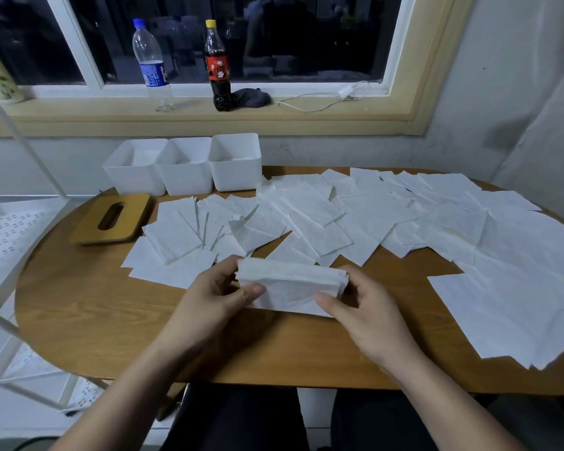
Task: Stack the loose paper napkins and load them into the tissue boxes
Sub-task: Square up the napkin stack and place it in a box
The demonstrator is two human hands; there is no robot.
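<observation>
Nearest the body, the left hand (215,294) and the right hand (368,307) each clamp one end of the stack of napkins (292,286), thumbs on the near face and fingers curled behind it. The stack stands on its long edge, tilted, just above the table (111,320); whether its lower edge touches the wood I cannot tell. The step in hand looks like squaring the stack. It would go best with a loosened pinch, the lower edge tapped on the wood, and both palms pushing the ends inward so the layers line up. The sheets are thin and limp, so a hard squeeze would likely buckle them. The strip of bare wood beneath the hands gives room for that. The table's rounded front edge is close to the wrists, so the tapping should stay well in from it. Beyond the stack, loose napkins (306,222) overlap across the middle and right of the table. Some at the right corner reach the rim and could slide off if brushed. At the far left a wooden lid (111,218) with a slot lies flat, and behind it three open white boxes (184,177) stand touching in a row. The way to them crosses the spread sheets, so the stack should travel lifted. Farthest off, two bottles (217,66) stand on the window sill (79,115).
</observation>
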